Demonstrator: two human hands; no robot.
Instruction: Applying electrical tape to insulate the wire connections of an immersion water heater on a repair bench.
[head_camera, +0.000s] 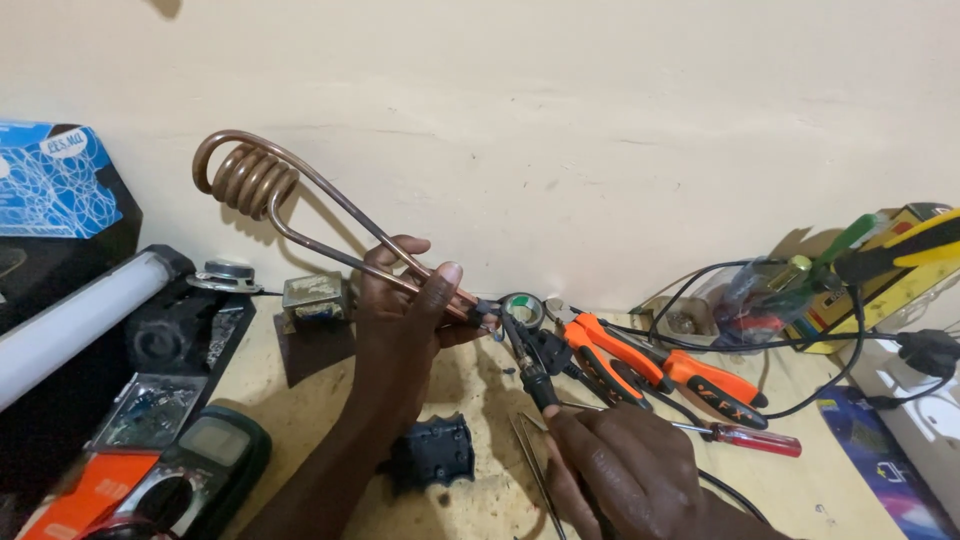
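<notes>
Both hands up and busy, left high, right low

My left hand (405, 300) comes up from the bottom middle of the view, forearm angled up and to the right, wrist pretty straight. The fingers are curled shut in a grip, thumb (440, 290) pointing up along the front with the nail end facing me, and the back of the hand is turned left. My right hand (620, 465) sits lower, near the bottom edge, back of the hand up toward the camera, knuckles bent and the fingers pinched together at the top left like a pen grip. The two hands are close but not touching, right below and to the right of left.
</notes>
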